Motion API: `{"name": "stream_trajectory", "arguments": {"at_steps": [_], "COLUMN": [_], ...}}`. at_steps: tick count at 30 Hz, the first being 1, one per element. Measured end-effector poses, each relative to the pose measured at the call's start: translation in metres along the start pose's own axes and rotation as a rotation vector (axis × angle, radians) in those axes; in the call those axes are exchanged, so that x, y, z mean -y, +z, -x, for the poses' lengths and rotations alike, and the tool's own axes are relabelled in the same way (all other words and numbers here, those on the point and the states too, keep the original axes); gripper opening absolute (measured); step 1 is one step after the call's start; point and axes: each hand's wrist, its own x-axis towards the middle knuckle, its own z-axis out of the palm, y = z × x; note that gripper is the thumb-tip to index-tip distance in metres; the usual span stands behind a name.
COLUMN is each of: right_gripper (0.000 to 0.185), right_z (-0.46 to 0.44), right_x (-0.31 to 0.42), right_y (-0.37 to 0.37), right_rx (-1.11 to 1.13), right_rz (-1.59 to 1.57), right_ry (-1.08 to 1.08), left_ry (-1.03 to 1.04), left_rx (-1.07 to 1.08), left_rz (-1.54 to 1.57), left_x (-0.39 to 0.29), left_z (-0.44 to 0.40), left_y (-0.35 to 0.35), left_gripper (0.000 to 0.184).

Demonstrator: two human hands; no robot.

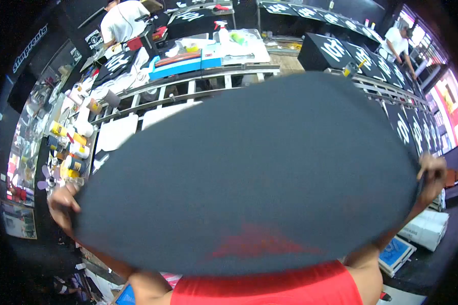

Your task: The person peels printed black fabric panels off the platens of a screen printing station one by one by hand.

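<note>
1 dark cloth (249,168) | spread between 2 hands (63,205) (432,175) | edges gripped

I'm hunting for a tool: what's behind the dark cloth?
Past the upper edge of the dark cloth, parts of two white panels and a metal framework show. Whatever lies directly behind it is covered and cannot be told.

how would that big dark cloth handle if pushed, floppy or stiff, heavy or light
The dark cloth would probably give and fold, judging by its fabric-like surface. It seems light for its size, since the left hand and right hand hold it by its edges. Its matte look hints at little slipperiness.
</note>
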Motion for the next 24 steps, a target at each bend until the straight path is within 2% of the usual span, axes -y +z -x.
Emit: {"name": "stream_trajectory", "arguments": {"at_steps": [1,2,3,4,6,7,10,12,13,14,16,17,18,19,20,21,22,23,24], "right_gripper": [0.027,0.026,0.023,0.024,0.025,0.025,0.026,0.026,0.026,0.026,0.024,0.024,0.028,0.032,0.035,0.035,0.034,0.033,0.036], "right_z": [0.045,0.057,0.066,0.076,0.081,0.088,0.101,0.105,0.108,0.108,0.101,0.093,0.088,0.113,0.112,0.109,0.106,0.092,0.089], "right_x": [-0.017,-0.014,-0.001,0.007,0.010,0.011,0.004,-0.006,-0.011,-0.019,-0.049,-0.083,-0.106,-0.095,-0.105,-0.140,-0.172,-0.187,-0.198], "right_y": [-0.033,-0.042,-0.030,-0.022,-0.020,-0.010,0.010,0.010,0.009,0.008,0.002,-0.003,0.014,0.033,0.062,0.079,0.110,0.143,0.182], "right_rx": [-0.104,0.141,0.136,0.065,0.201,0.123,0.105,0.179,0.237,0.239,0.509,0.746,0.831,0.330,0.141,0.320,0.421,0.557,0.578], "right_rz": [0.059,-0.216,-0.343,-0.302,-0.332,-0.286,-0.300,-0.370,-0.434,-0.439,-0.732,-0.886,-1.024,-0.731,-0.247,-0.346,-0.280,-0.228,-0.268], "right_ry": [0.054,-0.026,-0.042,-0.065,0.002,0.057,0.204,0.237,0.248,0.262,0.216,0.164,0.224,0.489,0.543,0.668,0.660,0.935,1.104], "left_ry": [0.031,0.003,0.039,-0.014,-0.139,-0.155,-0.187,-0.247,-0.173,-0.187,-0.150,-0.104,-0.108,-0.376,-0.543,-0.895,-1.092,-1.144,-1.159], "left_rx": [-0.180,0.108,0.154,0.136,0.012,0.008,0.062,-0.014,-0.074,-0.071,0.020,0.051,0.156,-0.170,-0.255,-0.176,-0.211,-0.249,-0.132], "left_rz": [0.004,0.098,0.244,0.236,0.240,0.249,0.281,0.266,0.350,0.351,0.524,0.565,0.565,0.227,0.009,0.194,0.063,-0.049,-0.043], "left_x": [-0.012,-0.010,0.001,-0.011,-0.019,-0.015,-0.001,0.002,0.009,0.015,0.028,0.045,0.067,0.068,0.083,0.110,0.154,0.189,0.234], "left_z": [-0.009,0.003,0.023,0.018,0.018,0.020,0.030,0.032,0.029,0.030,0.033,0.032,0.029,0.044,0.031,0.000,-0.010,-0.028,-0.028], "left_y": [0.052,0.033,0.032,0.051,0.078,0.079,0.084,0.096,0.105,0.104,0.098,0.096,0.093,0.110,0.128,0.141,0.157,0.187,0.208], "left_gripper": [0.034,0.032,0.029,0.030,0.017,0.017,0.017,0.018,0.017,0.017,0.020,0.024,0.034,0.043,0.047,0.041,0.030,0.023,0.023]}}
